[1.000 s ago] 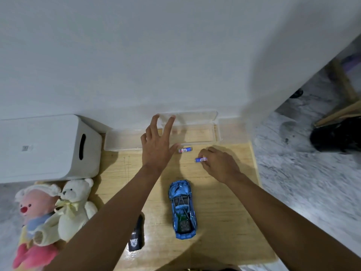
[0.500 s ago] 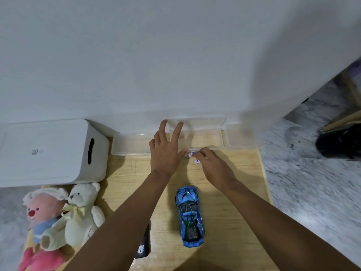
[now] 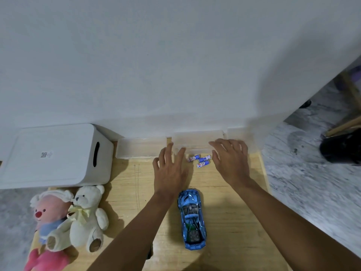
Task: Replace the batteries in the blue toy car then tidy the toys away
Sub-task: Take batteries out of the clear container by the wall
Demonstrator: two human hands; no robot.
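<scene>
The blue toy car point(image 3: 192, 220) lies on the wooden board point(image 3: 230, 216), nose pointing away from me. Three small blue-and-white batteries point(image 3: 202, 160) lie loose on the board beyond the car, in front of a clear plastic box point(image 3: 197, 139) against the wall. My left hand point(image 3: 169, 169) hovers with fingers spread just left of the batteries, fingertips at the box's front. My right hand point(image 3: 231, 161) is spread just right of them, fingers over the box's right end. Neither hand holds anything.
A second clear tray point(image 3: 140, 148) sits left of the box. A white storage bin point(image 3: 52, 155) stands at the far left. A cream teddy bear point(image 3: 88, 216) and a pink plush toy point(image 3: 48, 222) lie at the board's left edge. Grey floor lies to the right.
My right hand let go of the battery it was pinching and moved right to the box's end. The batteries now lie together between my hands. My left hand stayed spread.
</scene>
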